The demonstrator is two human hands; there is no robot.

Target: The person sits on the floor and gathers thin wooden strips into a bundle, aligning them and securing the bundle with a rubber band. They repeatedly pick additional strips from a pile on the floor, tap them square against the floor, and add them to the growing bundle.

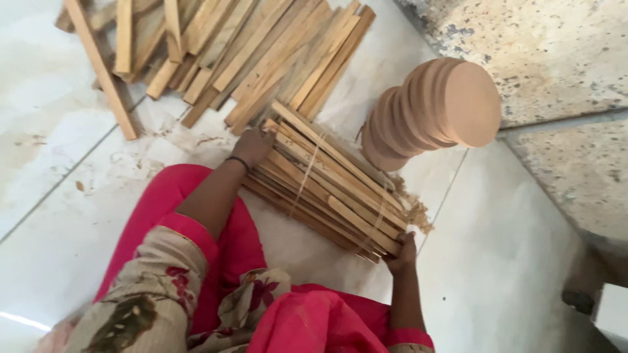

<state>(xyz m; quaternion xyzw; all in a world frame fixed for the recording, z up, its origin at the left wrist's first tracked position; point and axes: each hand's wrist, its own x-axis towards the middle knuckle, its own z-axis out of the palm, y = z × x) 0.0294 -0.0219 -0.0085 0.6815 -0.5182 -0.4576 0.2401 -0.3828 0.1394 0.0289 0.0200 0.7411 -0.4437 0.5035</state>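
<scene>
Both of your hands are on the tied bundle of wooden slats that lies on the pale floor in front of your knees. Your left hand presses against the bundle's far upper end, fingers curled over the slat tips, with a dark band at the wrist. Your right hand cups the opposite, nearer end, fingers closed around the ends of the lowest slats. Between your hands the bundle runs on a slant, from up by your left hand down toward your right, and thin twine crosses it just past your left hand; a second loop shows closer to your right hand. Frayed fibre sticks out from the bundle's edge just above your right hand.

Beyond the bundle, up and away from your right hand, a stack of round wooden discs stands on edge, leaning, its lower discs close to the bundle's outer side. Past your left hand, farther from you, a loose pile of wooden strips lies spread over the floor, its nearest pieces ending just beside that hand. A speckled stone slab sits beyond the discs.
</scene>
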